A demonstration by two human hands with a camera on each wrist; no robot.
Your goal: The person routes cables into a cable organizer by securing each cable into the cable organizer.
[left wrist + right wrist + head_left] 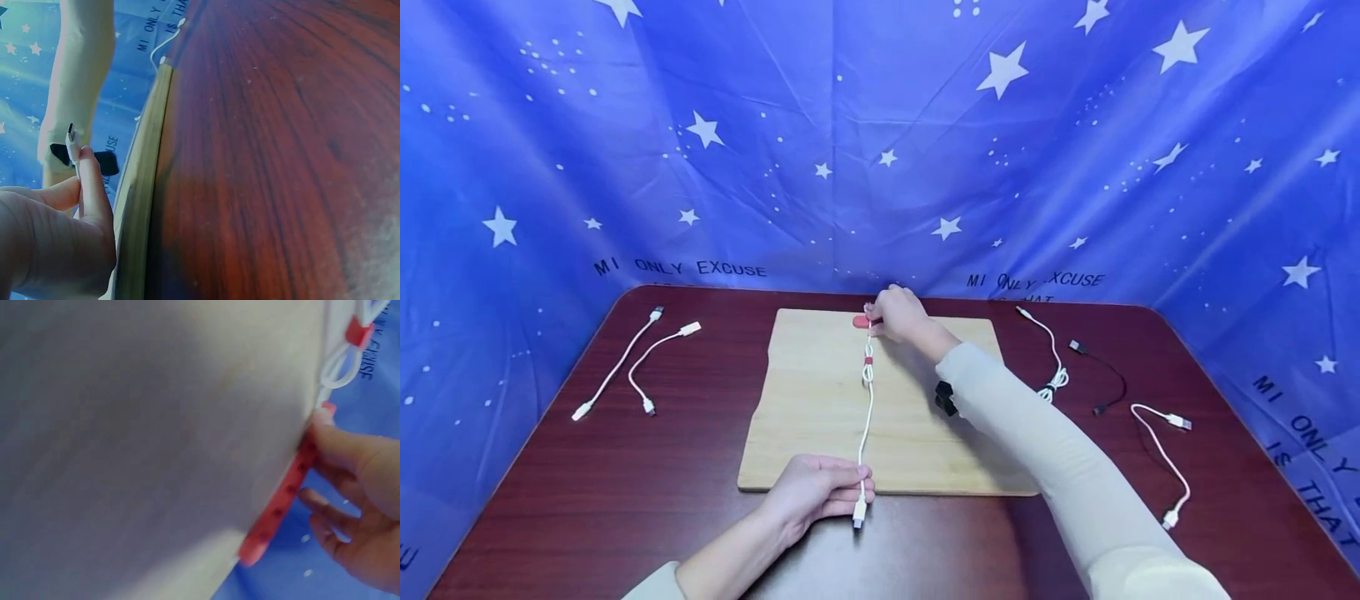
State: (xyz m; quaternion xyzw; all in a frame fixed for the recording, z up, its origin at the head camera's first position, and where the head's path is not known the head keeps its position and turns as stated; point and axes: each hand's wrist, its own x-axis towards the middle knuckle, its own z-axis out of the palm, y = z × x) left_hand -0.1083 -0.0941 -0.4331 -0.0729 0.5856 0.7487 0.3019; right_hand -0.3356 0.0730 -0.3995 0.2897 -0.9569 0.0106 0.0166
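Note:
A white charging cable (867,417) runs lengthwise over a wooden board (805,392), its middle folded into small loops under a red band (868,361). My left hand (808,492) pinches the near end between thumb and fingers, just past the board's front edge. Beyond those fingers sticks the cable's plug (72,134), seen in the left wrist view. At the board's far edge, my right hand (901,312) pinches the other end of the cable over a red strip (275,515) with a row of dark holes. The fingers partly hide that end.
Two white cables (617,367) lie on the dark red table (535,500) left of the board. To its right are a bundled white cable (1054,350), a short black cable (1112,367) and another white cable (1172,467). A blue star-patterned curtain (880,208) hangs behind.

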